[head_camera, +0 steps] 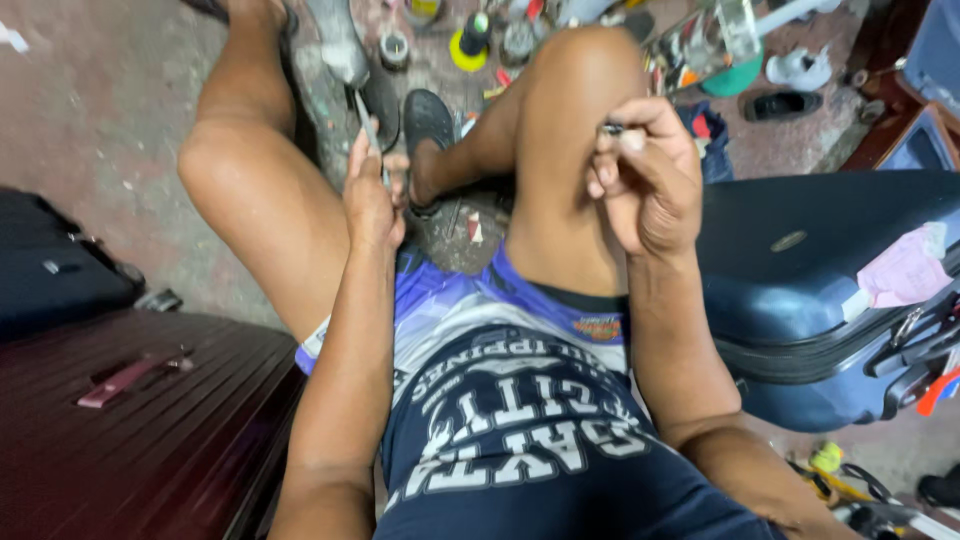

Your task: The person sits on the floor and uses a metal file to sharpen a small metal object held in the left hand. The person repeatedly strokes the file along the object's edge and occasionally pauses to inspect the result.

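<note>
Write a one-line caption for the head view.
Seated between suitcases, the left hand grips a thin metal tool while the right hand pinches a small dark part.

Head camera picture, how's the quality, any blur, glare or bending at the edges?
Head view: light is soft and even, no hard shadows; the left hand with its thin metal tool and the right hand pinching a small dark metal part look slightly soft; a dull sheen lies on the dark blue hard-shell suitcase; wide-angle bending stretches the ribbed maroon suitcase at the edge.
</note>
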